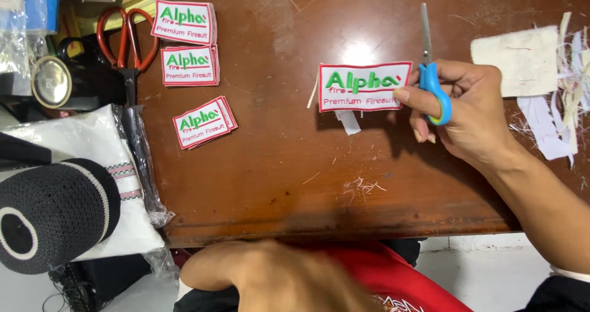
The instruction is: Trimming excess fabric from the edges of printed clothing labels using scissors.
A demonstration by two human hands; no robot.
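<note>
My right hand (476, 112) grips small blue-handled scissors (437, 94), blades together and pointing away from me. Its thumb and fingertips also pinch the right edge of a white embroidered patch (362, 86) with a red border and green lettering. The patch is held just above the brown wooden table (276, 164) and casts a shadow on it. A small white offcut (350, 121) lies under the patch. My left hand (270, 278) is blurred, low in front of the table's near edge, over red cloth (393, 281) on my lap. Its fingers are not distinguishable.
Three stacks of matching patches (189, 65) lie at the left. Large red-handled scissors (127, 39) rest beside them. White fabric scraps and strips (522, 60) sit at the right. A black knitted cap (52, 210) and bagged white cloth (92, 140) are at the left edge. Thread trimmings (362, 186) lie near the front.
</note>
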